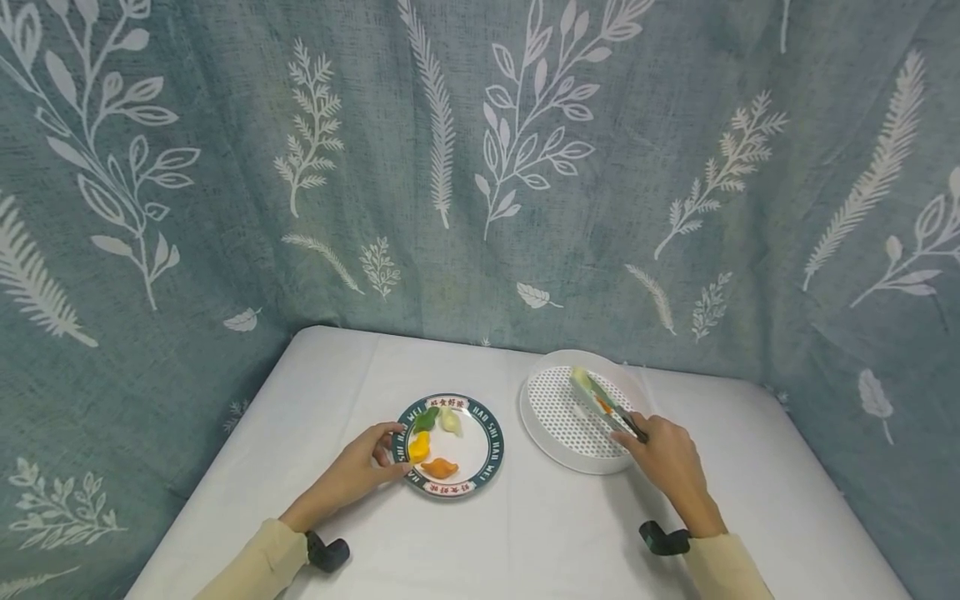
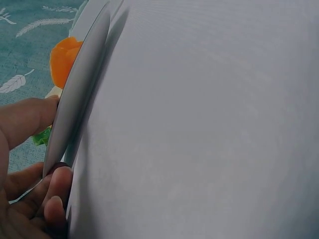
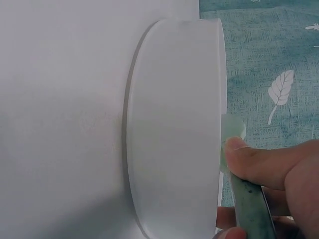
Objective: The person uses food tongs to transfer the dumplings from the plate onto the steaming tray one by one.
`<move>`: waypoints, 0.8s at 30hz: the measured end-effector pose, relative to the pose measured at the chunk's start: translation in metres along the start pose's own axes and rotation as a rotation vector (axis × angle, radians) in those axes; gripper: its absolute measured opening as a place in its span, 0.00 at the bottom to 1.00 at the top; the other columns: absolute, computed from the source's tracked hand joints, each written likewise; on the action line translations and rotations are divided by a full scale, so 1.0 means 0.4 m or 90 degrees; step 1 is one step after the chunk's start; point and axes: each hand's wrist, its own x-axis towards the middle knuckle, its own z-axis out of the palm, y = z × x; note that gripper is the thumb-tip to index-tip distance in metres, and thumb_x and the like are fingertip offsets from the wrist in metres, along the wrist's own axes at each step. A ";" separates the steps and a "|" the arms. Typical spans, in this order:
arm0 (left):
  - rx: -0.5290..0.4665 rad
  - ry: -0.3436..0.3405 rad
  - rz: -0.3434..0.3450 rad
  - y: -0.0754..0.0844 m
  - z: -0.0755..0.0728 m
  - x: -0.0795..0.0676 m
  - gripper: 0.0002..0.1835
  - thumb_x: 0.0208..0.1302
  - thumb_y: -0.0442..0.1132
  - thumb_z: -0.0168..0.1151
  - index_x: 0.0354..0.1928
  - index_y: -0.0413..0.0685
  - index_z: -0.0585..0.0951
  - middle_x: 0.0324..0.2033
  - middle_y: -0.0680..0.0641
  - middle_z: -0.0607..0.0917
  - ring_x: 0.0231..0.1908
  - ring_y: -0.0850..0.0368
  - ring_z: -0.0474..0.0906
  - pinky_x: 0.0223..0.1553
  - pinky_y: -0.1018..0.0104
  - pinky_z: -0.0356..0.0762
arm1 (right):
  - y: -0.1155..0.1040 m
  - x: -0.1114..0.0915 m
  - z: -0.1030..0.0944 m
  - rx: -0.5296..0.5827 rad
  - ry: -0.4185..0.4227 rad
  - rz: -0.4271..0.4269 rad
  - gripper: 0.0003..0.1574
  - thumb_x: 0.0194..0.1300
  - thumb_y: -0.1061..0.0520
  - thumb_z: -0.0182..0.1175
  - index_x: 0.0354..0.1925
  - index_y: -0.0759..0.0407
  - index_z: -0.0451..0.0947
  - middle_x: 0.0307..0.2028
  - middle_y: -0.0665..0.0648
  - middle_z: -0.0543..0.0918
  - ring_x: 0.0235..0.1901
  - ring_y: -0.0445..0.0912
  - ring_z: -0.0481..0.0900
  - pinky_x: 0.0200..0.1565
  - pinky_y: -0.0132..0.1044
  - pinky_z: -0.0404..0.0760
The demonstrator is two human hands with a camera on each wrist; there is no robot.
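Note:
My left hand (image 1: 362, 462) grips the left rim of a round plate (image 1: 491, 450) with a dark green, lettered border. Thumb and fingers hold that edge, tilted in the left wrist view. On the plate lie small dumpling-shaped pieces: a green one (image 1: 426, 419), a pale one (image 1: 450, 421), a yellow one (image 1: 419, 447) and an orange one (image 1: 439, 468). My right hand (image 1: 666, 457) holds a long green tool, apparently tongs (image 3: 251, 209), over a white steamer basket (image 1: 543, 454). Something pale yellow-green (image 1: 580, 377) shows at the tool's far end; a small orange patch (image 1: 603, 405) shows along it.
A white cloth covers the table (image 1: 360, 367). Behind and to the sides hangs a teal curtain (image 1: 465, 275) with white leaf prints. The steamer basket has a perforated floor and a raised rim, standing to the right of the plate. Dark wrist mounts (image 1: 327, 552) sit below the hands.

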 end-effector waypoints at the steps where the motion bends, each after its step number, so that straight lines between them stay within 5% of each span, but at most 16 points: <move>1: 0.001 0.002 -0.001 0.001 0.000 0.001 0.38 0.58 0.47 0.79 0.70 0.51 0.73 0.46 0.51 0.79 0.37 0.58 0.72 0.37 0.64 0.72 | -0.001 0.002 0.000 0.000 -0.005 0.002 0.37 0.67 0.45 0.70 0.63 0.69 0.78 0.25 0.56 0.73 0.23 0.48 0.66 0.24 0.40 0.64; 9: -0.002 -0.002 0.001 -0.002 -0.001 0.001 0.38 0.58 0.47 0.79 0.69 0.51 0.74 0.46 0.50 0.79 0.37 0.58 0.72 0.37 0.63 0.72 | -0.006 0.011 0.007 -0.019 -0.038 0.013 0.36 0.67 0.44 0.69 0.62 0.69 0.79 0.41 0.70 0.85 0.28 0.51 0.74 0.25 0.43 0.70; 24: 0.000 0.006 0.003 0.005 0.002 -0.004 0.37 0.58 0.44 0.78 0.69 0.49 0.74 0.45 0.50 0.78 0.36 0.58 0.72 0.35 0.66 0.71 | -0.010 0.026 0.014 -0.035 -0.052 0.032 0.39 0.65 0.44 0.71 0.59 0.75 0.78 0.45 0.73 0.84 0.30 0.52 0.76 0.26 0.43 0.73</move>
